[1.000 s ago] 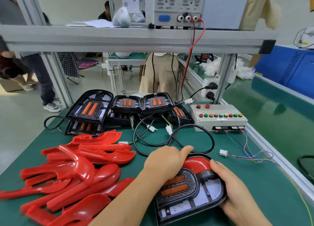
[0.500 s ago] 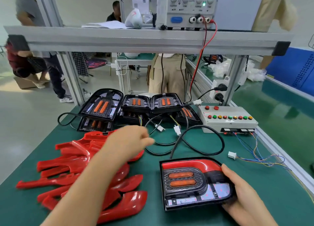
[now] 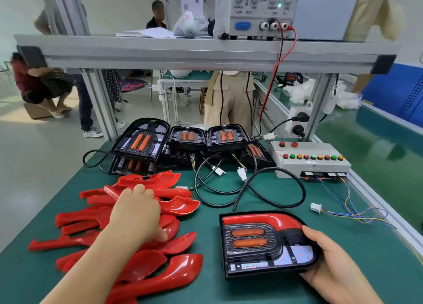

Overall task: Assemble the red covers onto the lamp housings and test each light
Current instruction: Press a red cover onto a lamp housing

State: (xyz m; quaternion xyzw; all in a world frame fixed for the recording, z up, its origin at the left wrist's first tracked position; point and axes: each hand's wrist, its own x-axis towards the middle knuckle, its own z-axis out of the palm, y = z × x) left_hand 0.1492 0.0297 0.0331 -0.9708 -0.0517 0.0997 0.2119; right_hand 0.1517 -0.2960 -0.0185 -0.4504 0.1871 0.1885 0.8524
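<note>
The right hand [image 3: 332, 260] grips the lamp housing [image 3: 249, 242] by its right edge on the tabletop [image 3: 377, 246]. Left of the housing, the left hand [image 3: 137, 214] lies on the red covers [image 3: 180, 267]; I cannot tell whether it grips one.

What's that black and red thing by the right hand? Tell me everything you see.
The lamp is a black plastic housing with one rounded corner, lying on the green table. A glossy red cover arcs along its top; two orange ovals sit in a textured centre; small red dots glow below. The right hand grips its right edge.
</note>
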